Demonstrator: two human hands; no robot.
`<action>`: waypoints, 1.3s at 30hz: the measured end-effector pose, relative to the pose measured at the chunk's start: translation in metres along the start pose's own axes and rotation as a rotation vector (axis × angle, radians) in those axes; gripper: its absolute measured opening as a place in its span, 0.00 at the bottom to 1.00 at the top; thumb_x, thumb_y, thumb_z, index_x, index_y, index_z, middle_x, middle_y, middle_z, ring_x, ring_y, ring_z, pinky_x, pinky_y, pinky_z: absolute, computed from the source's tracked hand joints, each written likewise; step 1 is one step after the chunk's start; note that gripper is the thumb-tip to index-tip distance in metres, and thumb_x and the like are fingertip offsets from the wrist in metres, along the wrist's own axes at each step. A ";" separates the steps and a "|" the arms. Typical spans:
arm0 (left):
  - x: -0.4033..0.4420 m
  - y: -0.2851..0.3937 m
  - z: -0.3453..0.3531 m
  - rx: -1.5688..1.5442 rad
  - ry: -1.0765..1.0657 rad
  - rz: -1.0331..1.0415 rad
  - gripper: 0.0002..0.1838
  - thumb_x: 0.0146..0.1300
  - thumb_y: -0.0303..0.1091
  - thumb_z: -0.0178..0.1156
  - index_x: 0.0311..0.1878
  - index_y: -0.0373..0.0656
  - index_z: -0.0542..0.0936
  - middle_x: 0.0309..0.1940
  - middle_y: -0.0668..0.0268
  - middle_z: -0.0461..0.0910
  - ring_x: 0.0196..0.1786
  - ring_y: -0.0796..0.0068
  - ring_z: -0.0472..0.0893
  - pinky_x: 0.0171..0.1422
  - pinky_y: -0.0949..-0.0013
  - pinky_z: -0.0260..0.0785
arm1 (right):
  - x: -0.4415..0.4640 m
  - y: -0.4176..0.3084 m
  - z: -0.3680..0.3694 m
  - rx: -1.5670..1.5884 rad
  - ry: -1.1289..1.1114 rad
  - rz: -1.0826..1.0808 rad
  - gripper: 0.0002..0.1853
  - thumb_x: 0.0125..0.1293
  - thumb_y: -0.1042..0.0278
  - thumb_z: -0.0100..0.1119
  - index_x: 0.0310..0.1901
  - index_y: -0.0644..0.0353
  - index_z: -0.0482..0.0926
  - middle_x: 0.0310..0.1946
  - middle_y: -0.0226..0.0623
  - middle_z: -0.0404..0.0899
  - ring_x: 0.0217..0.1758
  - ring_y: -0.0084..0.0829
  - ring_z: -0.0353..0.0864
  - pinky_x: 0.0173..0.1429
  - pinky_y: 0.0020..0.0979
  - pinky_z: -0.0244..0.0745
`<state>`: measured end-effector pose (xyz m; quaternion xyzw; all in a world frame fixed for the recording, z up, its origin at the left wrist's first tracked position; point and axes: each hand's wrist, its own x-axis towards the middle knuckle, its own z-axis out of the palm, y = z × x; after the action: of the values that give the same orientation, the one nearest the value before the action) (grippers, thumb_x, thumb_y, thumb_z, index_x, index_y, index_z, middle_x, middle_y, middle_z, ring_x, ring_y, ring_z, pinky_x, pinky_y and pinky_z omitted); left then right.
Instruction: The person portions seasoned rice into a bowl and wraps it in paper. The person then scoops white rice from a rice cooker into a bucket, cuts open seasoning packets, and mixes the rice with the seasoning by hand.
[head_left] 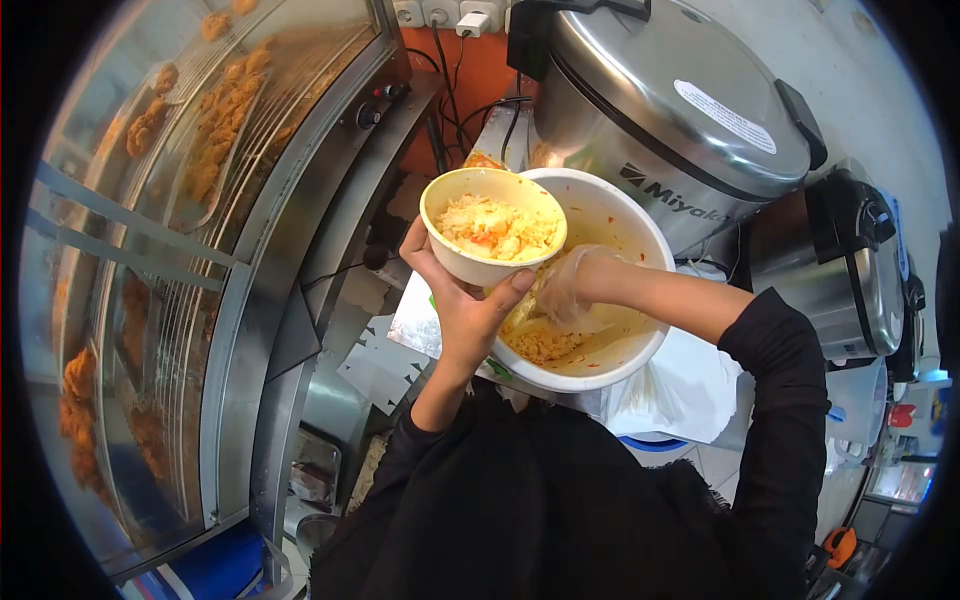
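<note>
My left hand (455,305) is wrapped round a paper bowl (470,262) from below and holds it tilted over the rim of a large white bucket (640,225). Yellowish cooked rice (495,225) with a few orange-red bits fills much of the bowl. Down inside the bucket is my right hand (577,288), covered by a loose clear plastic glove. It is beside more rice (548,345) on the bucket's floor. The glove's folds blur its fingers, so their grip does not show. Grains and red flecks cling to the bucket's inner wall.
A big steel Miyako rice cooker (640,130) stands behind the bucket, a darker cooker (825,265) to its right. On the left is a glass warming cabinet (230,240) with fried pieces on racks. White plastic (690,390) lies beside the bucket. Cables (450,100) hang behind.
</note>
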<state>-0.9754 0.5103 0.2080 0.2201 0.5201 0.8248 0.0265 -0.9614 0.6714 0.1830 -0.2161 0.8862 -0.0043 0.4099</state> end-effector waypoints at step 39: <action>-0.007 0.009 -0.013 -0.227 0.122 0.050 0.40 0.48 0.31 0.59 0.60 0.43 0.45 0.54 0.57 0.58 0.58 0.66 0.62 0.61 0.63 0.56 | -0.096 0.090 0.000 0.282 0.644 -0.779 0.21 0.56 0.58 0.54 0.50 0.58 0.72 0.43 0.41 0.75 0.42 0.29 0.74 0.47 0.26 0.70</action>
<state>-0.9728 0.4937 0.2091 0.1780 0.4184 0.8907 -0.0007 -0.9410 0.7904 0.2353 -0.4601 0.8121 -0.3416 0.1098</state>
